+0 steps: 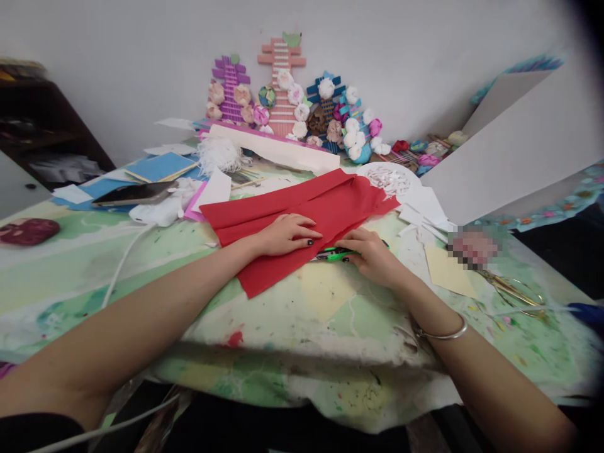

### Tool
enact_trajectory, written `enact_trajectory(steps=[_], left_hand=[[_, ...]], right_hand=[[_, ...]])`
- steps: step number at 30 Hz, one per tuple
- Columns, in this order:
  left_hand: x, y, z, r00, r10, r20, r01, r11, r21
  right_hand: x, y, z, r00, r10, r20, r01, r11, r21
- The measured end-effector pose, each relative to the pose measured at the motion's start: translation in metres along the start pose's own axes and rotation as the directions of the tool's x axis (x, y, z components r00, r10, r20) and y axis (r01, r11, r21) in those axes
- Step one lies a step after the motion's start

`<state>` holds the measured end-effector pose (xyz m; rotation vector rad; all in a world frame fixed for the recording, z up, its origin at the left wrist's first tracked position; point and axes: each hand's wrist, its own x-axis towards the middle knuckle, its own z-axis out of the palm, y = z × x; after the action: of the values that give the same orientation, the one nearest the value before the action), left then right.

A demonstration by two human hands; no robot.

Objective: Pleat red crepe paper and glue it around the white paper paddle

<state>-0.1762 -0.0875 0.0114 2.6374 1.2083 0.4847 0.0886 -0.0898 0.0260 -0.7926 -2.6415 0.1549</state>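
Note:
A folded red sheet, which looks like crepe paper, lies across the middle of the table. My left hand rests on it with the fingers stretched out, pressing it down. In my right hand is a green and black utility knife, held low at the sheet's near right edge. The front end of the knife meets the fold, and its blade is hidden by the red layer. My right fingertips also touch the edge of the sheet.
Gold scissors lie at the right beside a pale yellow paper. Behind the sheet are a white plate of paper bits and several flower-decorated crafts. At the left are a phone, a white cable and a dark red pouch.

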Motion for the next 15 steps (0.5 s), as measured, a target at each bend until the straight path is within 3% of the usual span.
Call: enact_trajectory(steps=[15], left_hand=[[-0.001, 0.004, 0.000, 1.000, -0.018, -0.018, 0.019, 1.000, 0.012]], right_hand=[[0.002, -0.013, 0.009, 1.000, -0.006, 0.004, 0.006, 1.000, 0.008]])
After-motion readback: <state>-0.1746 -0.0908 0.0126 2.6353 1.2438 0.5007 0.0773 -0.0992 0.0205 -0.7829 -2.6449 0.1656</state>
